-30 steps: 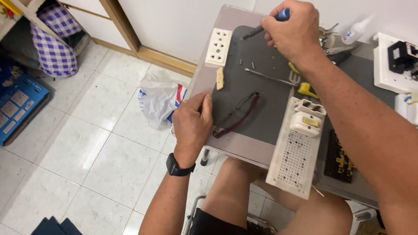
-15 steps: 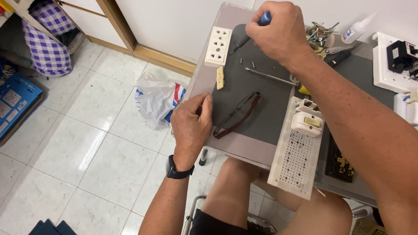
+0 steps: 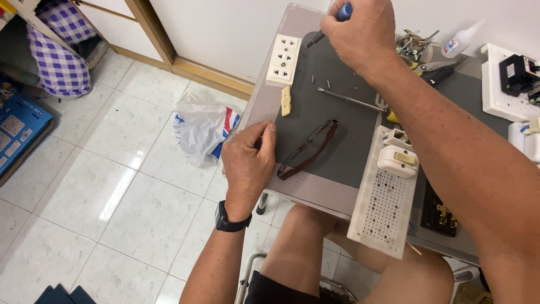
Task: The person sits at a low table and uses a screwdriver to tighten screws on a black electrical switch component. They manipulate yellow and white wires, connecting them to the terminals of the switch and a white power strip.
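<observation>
A small grey desk (image 3: 315,188) stands on white floor tiles (image 3: 112,186). At twelve o'clock, the right hand (image 3: 360,34) grips a blue-handled screwdriver (image 3: 332,22); the left hand (image 3: 247,163), fingers curled, rests on the desk's nine o'clock edge.

Open dark mat (image 3: 343,141) lay between the glasses (image 3: 308,149) and the perforated white board (image 3: 385,208). Loose screws (image 3: 322,83) and a long screwdriver (image 3: 351,100) crossed the far stretch; the socket plate (image 3: 284,59) blocked the far-left corner.

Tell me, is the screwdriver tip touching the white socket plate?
Apart. The head view shows dark mat between the screwdriver tip and the white socket plate, with the right hand gripping its blue handle.
</observation>
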